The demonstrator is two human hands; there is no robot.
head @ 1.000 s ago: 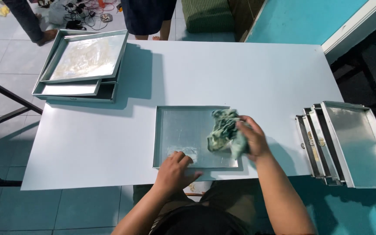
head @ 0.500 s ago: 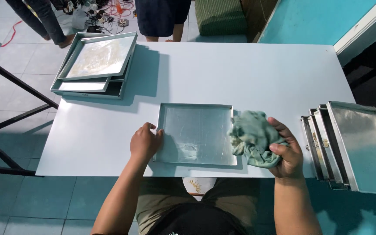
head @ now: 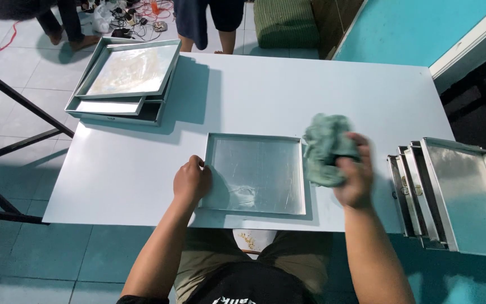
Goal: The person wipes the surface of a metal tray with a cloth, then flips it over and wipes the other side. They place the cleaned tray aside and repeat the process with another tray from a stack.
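Hands at work over a white tabletop (head: 288, 90): the left hand (head: 192, 181) grips the left rim of a square metal tray (head: 254, 171) lying flat near the front edge, fingers curled over its side. The right hand (head: 354, 179), blurred, is closed around a crumpled green cloth (head: 324, 145) held just beside the tray's right edge, above the tabletop. Stacked metal trays (head: 125, 79) sit at the far left corner; another stack of trays (head: 451, 191) overhangs the right end. Two people's legs (head: 220, 19) stand beyond the far edge.
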